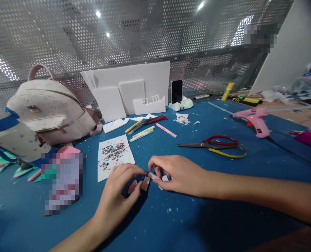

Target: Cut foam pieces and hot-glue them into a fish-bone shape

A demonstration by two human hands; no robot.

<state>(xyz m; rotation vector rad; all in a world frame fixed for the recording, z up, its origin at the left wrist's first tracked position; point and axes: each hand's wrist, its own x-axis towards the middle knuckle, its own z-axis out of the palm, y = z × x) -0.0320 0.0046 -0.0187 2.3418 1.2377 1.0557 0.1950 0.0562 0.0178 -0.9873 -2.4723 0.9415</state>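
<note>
My left hand (120,187) and my right hand (177,174) meet low over the blue table (171,224), fingertips pinched together. Between them is a small pale pink and white foam piece (153,176). The left fingers also hold small brownish-pink pieces (142,184). Both hands are closed in a pinch on these bits. Just left of the hands lies a white sheet covered with coloured scraps (113,155).
Red and yellow scissors (218,145) lie behind my right hand. A pink glue gun (255,119) stands at right. Pens (145,127), white foam boards (130,91), a phone (176,91) and a pink backpack (49,108) line the back, before a perforated metal screen.
</note>
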